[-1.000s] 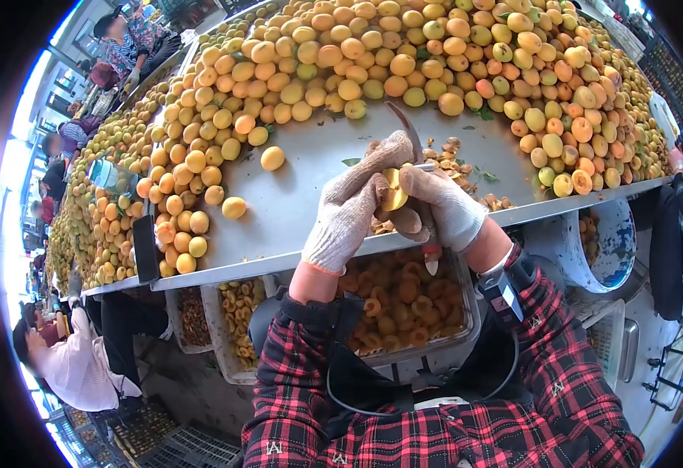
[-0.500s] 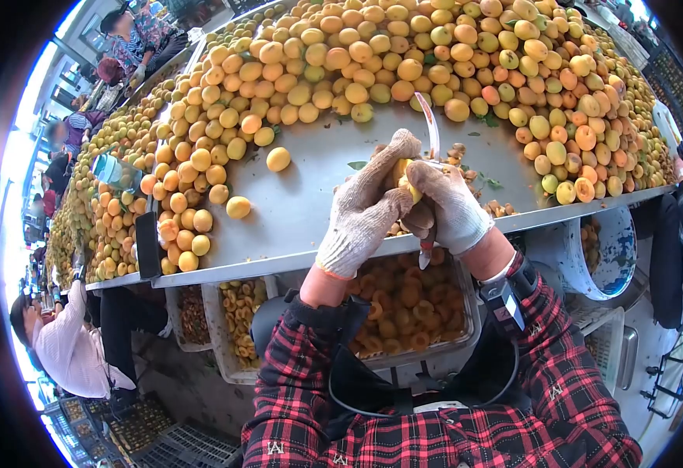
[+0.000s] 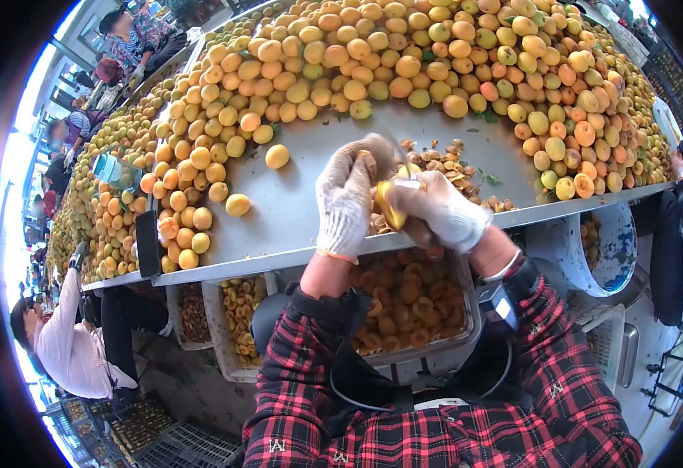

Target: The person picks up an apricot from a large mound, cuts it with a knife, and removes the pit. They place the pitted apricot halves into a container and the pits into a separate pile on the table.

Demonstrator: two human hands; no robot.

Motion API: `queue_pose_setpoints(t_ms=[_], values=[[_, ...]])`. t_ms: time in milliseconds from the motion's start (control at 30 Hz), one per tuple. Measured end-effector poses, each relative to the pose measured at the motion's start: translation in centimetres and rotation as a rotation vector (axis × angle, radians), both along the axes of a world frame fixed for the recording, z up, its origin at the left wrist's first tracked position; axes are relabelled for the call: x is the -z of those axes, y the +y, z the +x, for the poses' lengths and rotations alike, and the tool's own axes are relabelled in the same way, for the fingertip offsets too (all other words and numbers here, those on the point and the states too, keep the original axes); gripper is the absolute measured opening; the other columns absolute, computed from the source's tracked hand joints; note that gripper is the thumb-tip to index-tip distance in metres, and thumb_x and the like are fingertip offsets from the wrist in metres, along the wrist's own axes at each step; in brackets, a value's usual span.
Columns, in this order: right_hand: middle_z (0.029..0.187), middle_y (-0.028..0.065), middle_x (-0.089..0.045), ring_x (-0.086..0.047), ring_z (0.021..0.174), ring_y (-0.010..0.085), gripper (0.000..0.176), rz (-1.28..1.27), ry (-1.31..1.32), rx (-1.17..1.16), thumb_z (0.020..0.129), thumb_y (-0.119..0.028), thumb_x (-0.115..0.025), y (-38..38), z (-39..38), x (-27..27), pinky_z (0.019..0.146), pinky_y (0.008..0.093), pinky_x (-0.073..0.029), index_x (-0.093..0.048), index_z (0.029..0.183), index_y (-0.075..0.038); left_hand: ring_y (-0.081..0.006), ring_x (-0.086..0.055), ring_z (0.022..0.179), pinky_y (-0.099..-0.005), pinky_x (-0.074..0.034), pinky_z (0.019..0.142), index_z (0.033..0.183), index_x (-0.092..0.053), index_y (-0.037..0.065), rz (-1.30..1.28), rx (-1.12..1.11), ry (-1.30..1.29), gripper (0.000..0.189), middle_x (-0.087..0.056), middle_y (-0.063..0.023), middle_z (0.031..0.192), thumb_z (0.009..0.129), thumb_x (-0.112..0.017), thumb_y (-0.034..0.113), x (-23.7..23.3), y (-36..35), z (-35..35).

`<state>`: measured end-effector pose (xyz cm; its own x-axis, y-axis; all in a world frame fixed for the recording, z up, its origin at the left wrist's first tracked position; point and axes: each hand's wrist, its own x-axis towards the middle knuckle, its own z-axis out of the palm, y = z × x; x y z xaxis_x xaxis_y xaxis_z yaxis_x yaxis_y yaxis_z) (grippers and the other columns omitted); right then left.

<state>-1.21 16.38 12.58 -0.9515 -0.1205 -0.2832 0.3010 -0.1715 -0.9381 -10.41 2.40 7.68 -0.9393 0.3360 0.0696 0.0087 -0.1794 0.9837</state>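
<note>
My left hand [image 3: 343,199], in a whitish knitted glove, has its fingers curled around part of an apricot, mostly hidden by the glove. My right hand [image 3: 449,209], gloved too, is closed on a knife [image 3: 408,165] whose blade points up and away, smeared by motion. A yellow piece of apricot [image 3: 390,206] shows between the hands, against the right fingers; which hand bears it is hard to tell. Just beyond the hands, a heap of brown apricot pits [image 3: 449,168] lies on the metal table [image 3: 299,191].
Piled apricots [image 3: 341,58] cover the table's back and sides. Under the front edge stand a crate of apricot halves [image 3: 412,304], another crate [image 3: 242,320] and a white bucket [image 3: 610,257]. A dark phone-like slab [image 3: 148,246] stands at left. Co-workers, including a person in pink [image 3: 72,351], are along the left.
The left hand has moved slightly left and the hands have come apart a little. The knife blade has swung left and down, and more yellow flesh shows between the hands.
</note>
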Motion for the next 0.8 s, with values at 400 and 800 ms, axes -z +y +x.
queue_pose_setpoints(t_ms=[400,800], values=[[0.074,0.0055,-0.065,-0.052,0.046,0.0061,0.023,0.19,0.032,0.031,0.091,-0.017,-0.06,5.3,1.0,-0.4,0.04,0.0201,-0.038,-0.067,0.107,-0.001,-0.0358,-0.055,0.119,-0.0385,-0.048,0.097,0.127,-0.058,0.014,-0.677,0.274,0.748,0.047,-0.052,-0.0134,0.138,0.081,-0.063,0.004,1.3,2.1,-0.7],[0.075,0.0034,-0.064,-0.05,0.044,0.0063,0.028,0.234,0.145,0.306,0.098,-0.026,-0.059,5.7,0.6,0.8,0.041,0.0194,-0.039,-0.066,0.105,0.0,-0.0293,-0.064,0.105,-0.037,-0.051,0.091,0.113,-0.069,0.011,-0.603,0.225,0.957,0.027,-0.067,-0.0106,0.12,0.087,-0.063,0.008,3.2,2.3,-1.1]])
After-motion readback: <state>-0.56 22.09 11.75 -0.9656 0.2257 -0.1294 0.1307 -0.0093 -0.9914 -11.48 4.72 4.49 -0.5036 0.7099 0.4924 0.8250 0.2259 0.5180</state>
